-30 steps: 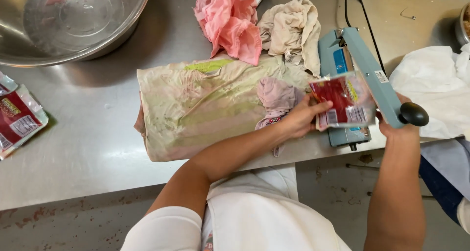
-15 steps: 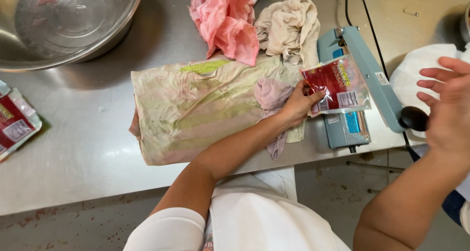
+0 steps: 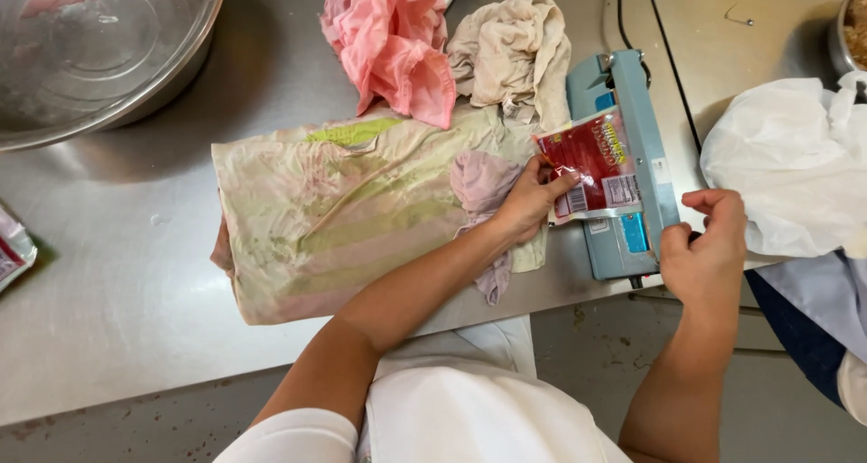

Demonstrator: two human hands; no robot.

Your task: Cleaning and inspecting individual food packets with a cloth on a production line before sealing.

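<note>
My left hand (image 3: 524,201) pinches the left edge of a small red printed packet (image 3: 591,160). The packet lies across the blue heat sealer (image 3: 632,93) at the table's front edge, its right side tucked under the sealer's arm. My right hand (image 3: 709,255) is curled over the near end of that arm, where its black knob sits. The knob is hidden under my fingers. My left forearm crosses a stained, striped cloth (image 3: 361,210) spread flat on the steel table (image 3: 108,291).
A big steel bowl (image 3: 99,47) stands at the back left. Crumpled pink (image 3: 393,43) and beige (image 3: 510,52) cloths lie behind the striped one. A white plastic bag (image 3: 786,165) sits right of the sealer. Another red packet (image 3: 11,251) shows at the left edge.
My right hand, lifted and open half a second ago, has come back down onto the sealer's knob. My left hand has kept hold of the packet at the sealer.
</note>
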